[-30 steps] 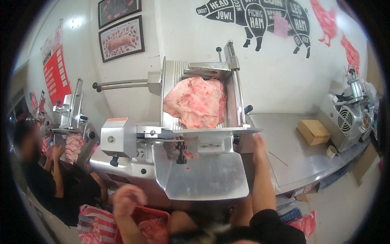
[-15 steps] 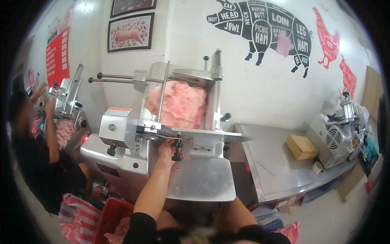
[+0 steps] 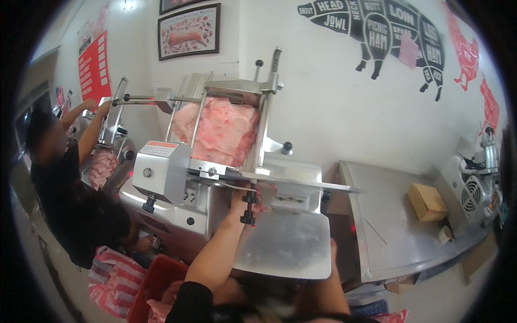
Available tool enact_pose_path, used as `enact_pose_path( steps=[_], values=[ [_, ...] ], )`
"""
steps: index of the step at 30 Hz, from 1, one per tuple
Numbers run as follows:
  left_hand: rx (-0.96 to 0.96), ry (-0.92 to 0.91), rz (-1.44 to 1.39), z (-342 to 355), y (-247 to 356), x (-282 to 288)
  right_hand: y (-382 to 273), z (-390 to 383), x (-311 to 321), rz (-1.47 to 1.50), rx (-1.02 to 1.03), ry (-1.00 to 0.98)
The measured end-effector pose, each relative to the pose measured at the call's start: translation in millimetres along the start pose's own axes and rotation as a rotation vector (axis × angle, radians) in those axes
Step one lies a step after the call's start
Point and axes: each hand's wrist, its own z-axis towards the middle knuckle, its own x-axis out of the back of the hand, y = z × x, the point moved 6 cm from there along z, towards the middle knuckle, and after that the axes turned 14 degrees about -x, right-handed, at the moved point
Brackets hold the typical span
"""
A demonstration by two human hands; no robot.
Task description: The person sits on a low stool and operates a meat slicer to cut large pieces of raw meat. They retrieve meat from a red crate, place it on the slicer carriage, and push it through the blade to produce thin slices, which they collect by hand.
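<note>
A large slab of pale pink raw meat [image 3: 226, 132] lies on the tilted carriage of a metal meat slicer [image 3: 167, 172], under a metal bar. My left forearm reaches up to the slicer's underside. My left hand [image 3: 238, 200] is there behind the black knobs [image 3: 248, 207], its fingers hidden. Small pink meat scraps [image 3: 262, 203] show beside it, above the bare metal receiving tray [image 3: 285, 245]. Beside that tray's right edge, a small part of what seems my right hand [image 3: 333, 250] shows; its fingers are hidden.
At left, a person in black [image 3: 72, 199] works at another slicer [image 3: 113, 126] with a pile of meat [image 3: 102, 168]. Below stand a red crate [image 3: 156, 280] and a striped bag [image 3: 116, 282]. A steel table [image 3: 371, 215] at right bears a cardboard box [image 3: 427, 202] and a machine [image 3: 471, 194].
The slicer's carriage with the meat slab has shifted left relative to the machine's body. The whole view has turned slightly left. My left hand stays under the slicer.
</note>
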Motion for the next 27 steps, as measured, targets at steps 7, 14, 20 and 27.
enact_pose_path(
  steps=[7,14,20,27],
  values=[
    [0.013,-0.028,-0.026,-7,-4,12,-151,-149,-155,-0.587,0.523,-0.057],
    [-0.247,-0.181,-0.217,-20,24,8,-110,-173,-209,-1.615,0.687,-0.404],
    [-0.191,-0.188,-0.180,-50,27,14,-124,-184,-209,-1.641,0.688,-0.501],
    [-0.136,-0.128,-0.114,-65,30,3,-122,-177,-220,-1.572,0.662,-0.606]
  ],
)
